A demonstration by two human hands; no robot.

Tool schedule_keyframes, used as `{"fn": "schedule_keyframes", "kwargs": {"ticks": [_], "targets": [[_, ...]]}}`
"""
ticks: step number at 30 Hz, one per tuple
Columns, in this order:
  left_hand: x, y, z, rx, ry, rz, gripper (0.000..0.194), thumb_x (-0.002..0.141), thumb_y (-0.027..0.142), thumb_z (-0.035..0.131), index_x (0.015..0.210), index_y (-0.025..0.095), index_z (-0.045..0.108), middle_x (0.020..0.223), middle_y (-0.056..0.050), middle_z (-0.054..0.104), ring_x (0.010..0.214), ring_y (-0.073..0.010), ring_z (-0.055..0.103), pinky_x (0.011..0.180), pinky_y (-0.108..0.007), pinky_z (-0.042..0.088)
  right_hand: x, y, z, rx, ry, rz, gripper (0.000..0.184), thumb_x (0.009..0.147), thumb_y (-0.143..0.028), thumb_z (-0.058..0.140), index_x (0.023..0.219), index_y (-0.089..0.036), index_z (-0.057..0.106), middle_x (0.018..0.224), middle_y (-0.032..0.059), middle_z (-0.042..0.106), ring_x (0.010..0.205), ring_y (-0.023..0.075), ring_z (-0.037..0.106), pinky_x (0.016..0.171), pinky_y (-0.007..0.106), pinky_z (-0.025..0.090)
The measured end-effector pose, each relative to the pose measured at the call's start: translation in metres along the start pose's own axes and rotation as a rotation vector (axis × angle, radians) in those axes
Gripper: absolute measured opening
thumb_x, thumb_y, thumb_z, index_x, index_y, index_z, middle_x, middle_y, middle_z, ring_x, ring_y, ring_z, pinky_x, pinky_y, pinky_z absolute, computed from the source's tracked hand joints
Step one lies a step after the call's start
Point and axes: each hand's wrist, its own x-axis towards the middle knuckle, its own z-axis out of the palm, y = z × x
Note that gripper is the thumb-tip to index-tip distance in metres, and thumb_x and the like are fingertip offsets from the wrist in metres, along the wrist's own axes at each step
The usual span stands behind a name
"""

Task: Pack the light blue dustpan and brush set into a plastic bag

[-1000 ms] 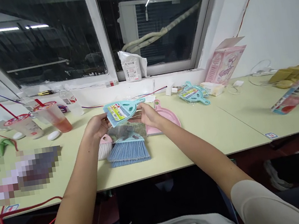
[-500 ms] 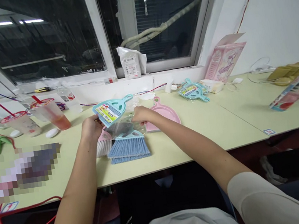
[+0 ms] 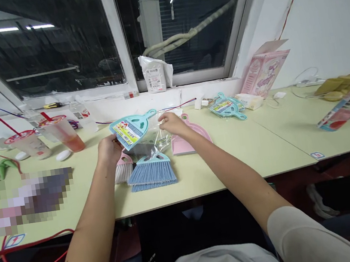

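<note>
My left hand (image 3: 108,148) grips the lower edge of a small teal dustpan (image 3: 132,129) with a printed label, held tilted above the table. My right hand (image 3: 173,123) pinches the top of a clear plastic bag (image 3: 154,137) that hangs between the hands. Below the bag lie a blue hand brush (image 3: 152,172) and a smaller pink-handled white brush (image 3: 123,169), bristles toward me. A pink dustpan (image 3: 192,137) lies flat just right of my right wrist.
Two drink cups with straws (image 3: 61,136) stand at the left by the window sill. More packed teal dustpans (image 3: 226,107), a pink box (image 3: 264,70) and a white packet (image 3: 154,75) sit at the back. Red cable (image 3: 31,244) runs along the front left edge.
The teal dustpan has come out of the clear bag and moved left in my left hand. My right hand let go of the dustpan and now lifts the empty bag.
</note>
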Motion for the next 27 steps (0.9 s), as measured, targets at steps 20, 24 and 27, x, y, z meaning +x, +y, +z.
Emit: {"fn": "schedule_keyframes", "kwargs": {"ticks": [20,24,27], "targets": [[-0.027,-0.017,0.017,0.265,-0.255,-0.009,0.024,0.076,0.021,0.064,0.095,0.008,0.074,0.09,-0.015,0.077,0.092,-0.0355,0.076,0.076,-0.046,0.066,-0.026,0.1,-0.124,0.521,0.377,-0.337,0.03,0.072,-0.035,0.083,0.093,-0.024,0.066,0.075,-0.0022,0.066,0.097,0.0234,0.075,0.093,0.044,0.062],[-0.026,-0.017,0.017,0.262,-0.261,-0.009,0.024,0.076,0.02,0.064,0.094,0.008,0.073,0.089,-0.014,0.077,0.092,-0.0348,0.076,0.075,-0.045,0.066,-0.028,0.102,-0.125,0.505,0.358,-0.347,0.031,0.072,-0.036,0.084,0.094,-0.024,0.066,0.075,-0.0024,0.066,0.097,0.0235,0.075,0.096,0.045,0.061],[-0.026,-0.017,0.017,0.237,-0.271,-0.001,0.026,0.075,0.019,0.065,0.096,0.007,0.073,0.09,-0.015,0.077,0.091,-0.034,0.076,0.076,-0.045,0.066,-0.032,0.099,-0.118,0.485,0.338,-0.352,0.029,0.071,-0.033,0.083,0.095,-0.023,0.068,0.08,0.0001,0.069,0.095,0.0235,0.075,0.096,0.045,0.06]]}}
